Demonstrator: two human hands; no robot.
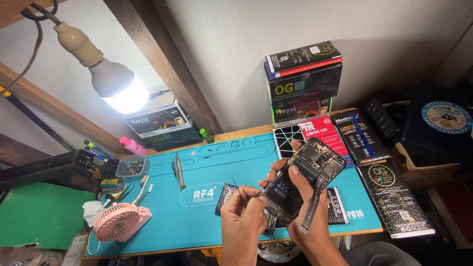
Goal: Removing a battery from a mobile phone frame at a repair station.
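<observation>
Right hand (306, 207) grips opened phone (303, 180); left hand (242, 213) pinches tweezers (246, 193).

A smooth matt rubbery mat (207, 170) covers the wooden table (236, 134); the opened phone (305, 177) shows glossy metal parts.

A lit bulb (116, 84) hangs above a blue work mat (217, 167). A pink fan (118, 221) sits at the mat's left corner, near a pink bottle (133, 146), while stacked boxes (303, 83) stand against the wall behind.
</observation>
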